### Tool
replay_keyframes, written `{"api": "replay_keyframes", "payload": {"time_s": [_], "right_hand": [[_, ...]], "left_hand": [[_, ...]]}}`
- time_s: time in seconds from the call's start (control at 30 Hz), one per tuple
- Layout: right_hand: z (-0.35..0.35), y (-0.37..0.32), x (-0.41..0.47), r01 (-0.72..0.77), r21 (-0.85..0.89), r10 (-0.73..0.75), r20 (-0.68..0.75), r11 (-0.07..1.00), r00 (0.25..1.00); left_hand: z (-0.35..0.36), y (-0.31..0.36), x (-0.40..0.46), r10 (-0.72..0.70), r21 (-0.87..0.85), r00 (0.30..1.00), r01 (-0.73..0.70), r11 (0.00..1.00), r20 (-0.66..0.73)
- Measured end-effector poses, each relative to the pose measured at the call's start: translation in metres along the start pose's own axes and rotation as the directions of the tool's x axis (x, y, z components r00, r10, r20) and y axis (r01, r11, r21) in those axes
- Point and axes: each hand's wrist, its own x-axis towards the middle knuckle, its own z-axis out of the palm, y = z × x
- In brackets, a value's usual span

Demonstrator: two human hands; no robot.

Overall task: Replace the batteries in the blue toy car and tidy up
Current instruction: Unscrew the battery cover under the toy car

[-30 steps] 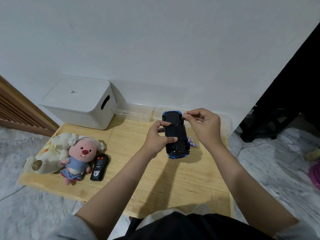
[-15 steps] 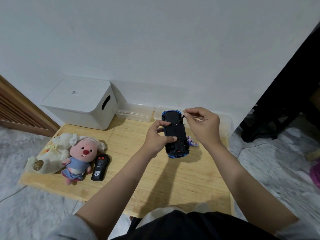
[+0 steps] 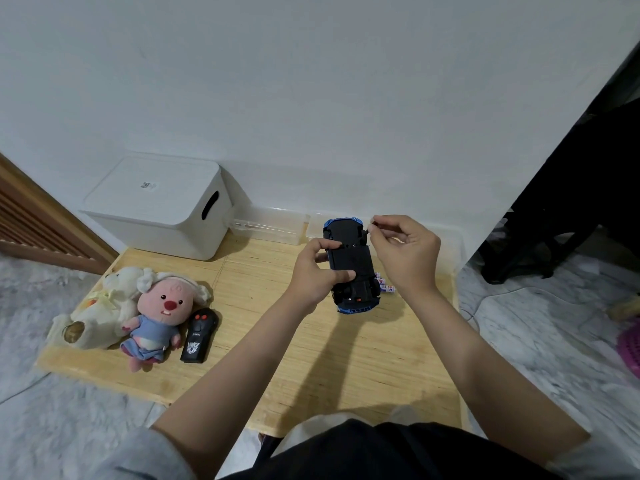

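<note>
The blue toy car [image 3: 351, 263] is held upside down above the wooden table [image 3: 311, 358], its black underside facing me. My left hand [image 3: 317, 268] grips the car's left side, thumb and index finger curled over the underside. My right hand [image 3: 403, 251] is at the car's upper right corner, thumb and forefinger pinching something too small to identify. A few white batteries [image 3: 386, 287] lie on the table under the car's right edge, partly hidden by my right wrist.
A black remote control [image 3: 199, 336] lies at the left beside a pink plush toy [image 3: 157, 317] and a cream plush [image 3: 100, 306]. A white lidded box [image 3: 159, 206] and clear plastic containers [image 3: 268, 225] stand along the wall. A dark chair [image 3: 554, 237] stands at right.
My right hand has lifted slightly away from the car's upper right corner, fingers still pinched. The car and my left hand have hardly moved.
</note>
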Motion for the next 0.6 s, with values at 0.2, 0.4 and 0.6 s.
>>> {"api": "replay_keyframes", "payload": {"time_s": [0.2, 0.4, 0.6], "right_hand": [[0.0038, 0.0010, 0.0021, 0.029, -0.041, -0.031, -0.038, 0.999, 0.999], [0.0065, 0.0033, -0.0004, -0.016, -0.013, 0.016, 0.007, 1.000, 1.000], [0.0075, 0.0029, -0.0004, 0.030, -0.033, -0.031, -0.045, 0.999, 0.999]], "left_hand": [[0.0007, -0.0008, -0.0001, 0.007, -0.003, 1.000, -0.007, 1.000, 0.005], [-0.0015, -0.0020, 0.0013, 0.012, -0.005, 1.000, -0.012, 1.000, -0.011], [-0.0035, -0.0040, 0.0013, 0.010, -0.014, 1.000, -0.011, 1.000, -0.016]]}}
